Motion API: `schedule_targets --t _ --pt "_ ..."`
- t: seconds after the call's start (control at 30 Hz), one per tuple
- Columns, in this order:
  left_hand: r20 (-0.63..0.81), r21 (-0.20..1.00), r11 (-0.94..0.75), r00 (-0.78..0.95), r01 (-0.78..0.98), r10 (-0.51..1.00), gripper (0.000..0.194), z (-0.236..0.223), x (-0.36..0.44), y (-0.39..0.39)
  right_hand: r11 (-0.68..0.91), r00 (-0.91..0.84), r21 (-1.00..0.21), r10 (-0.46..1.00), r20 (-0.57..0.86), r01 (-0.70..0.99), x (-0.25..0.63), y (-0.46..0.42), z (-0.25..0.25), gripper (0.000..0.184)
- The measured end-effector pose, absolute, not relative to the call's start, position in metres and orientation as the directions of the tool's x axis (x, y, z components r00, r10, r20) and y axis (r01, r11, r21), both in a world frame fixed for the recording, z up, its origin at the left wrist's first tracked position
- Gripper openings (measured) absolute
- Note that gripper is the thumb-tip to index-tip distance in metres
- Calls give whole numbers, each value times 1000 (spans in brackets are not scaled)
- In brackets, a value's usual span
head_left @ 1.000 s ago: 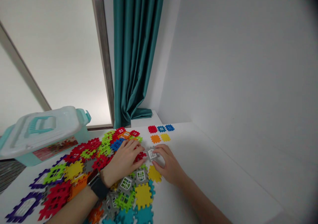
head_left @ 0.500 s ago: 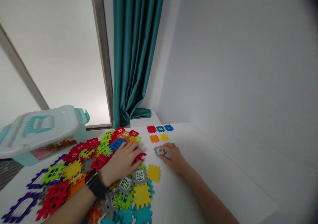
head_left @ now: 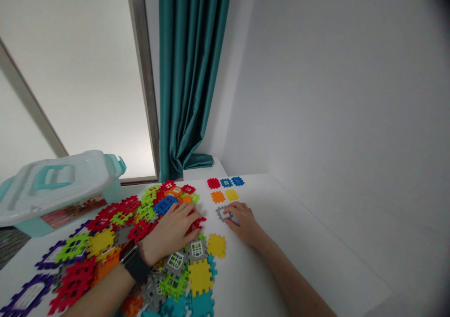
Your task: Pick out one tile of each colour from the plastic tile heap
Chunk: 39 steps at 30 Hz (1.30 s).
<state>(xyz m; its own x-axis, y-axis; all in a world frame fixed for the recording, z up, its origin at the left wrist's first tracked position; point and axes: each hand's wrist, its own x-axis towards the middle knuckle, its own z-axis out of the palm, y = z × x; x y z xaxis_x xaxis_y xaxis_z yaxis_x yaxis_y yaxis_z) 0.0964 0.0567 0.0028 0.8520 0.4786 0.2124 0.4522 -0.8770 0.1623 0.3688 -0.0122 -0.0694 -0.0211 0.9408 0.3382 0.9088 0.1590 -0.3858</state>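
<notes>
Gray piece (head_left: 220,214) shifted clear of left hand (head_left: 174,232), right hand (head_left: 243,222) holding it

- We see a white table (head_left: 316,246), its right side bare
- At its far left we have a lidded turquoise box (head_left: 65,192)
- Across its left half we find a heap of toothed plastic pieces (head_left: 140,230), many overlapping, a purple frame (head_left: 48,283) at the near left
- Beside the heap we spot a yellow piece (head_left: 217,245)
- Farther back we see a grey piece (head_left: 221,214), then five small coloured squares (head_left: 218,197) in two rows
</notes>
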Motion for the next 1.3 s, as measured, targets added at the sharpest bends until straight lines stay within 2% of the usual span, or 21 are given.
schedule_targets --t 0.17,0.4,0.63,0.87,1.17,1.3 --pt "238 170 -881 849 442 471 22 -1 96 58 154 -6 -403 938 346 902 366 -13 -68 21" --pt "234 181 -886 856 428 461 22 1 95 56 193 7 -453 915 403 870 374 -15 -63 28" --pt "186 185 -898 884 398 430 22 9 88 64 271 -47 -481 903 427 834 357 -20 -50 16" --pt "110 202 -865 867 459 486 26 23 68 86 415 -272 -470 899 343 779 324 -37 -32 14" --pt "72 136 -872 873 471 483 23 14 71 80 383 -300 -480 923 243 789 310 -39 -28 13" --pt "90 154 -882 882 446 462 23 14 77 71 358 -287 -496 933 216 792 314 -43 -21 16"
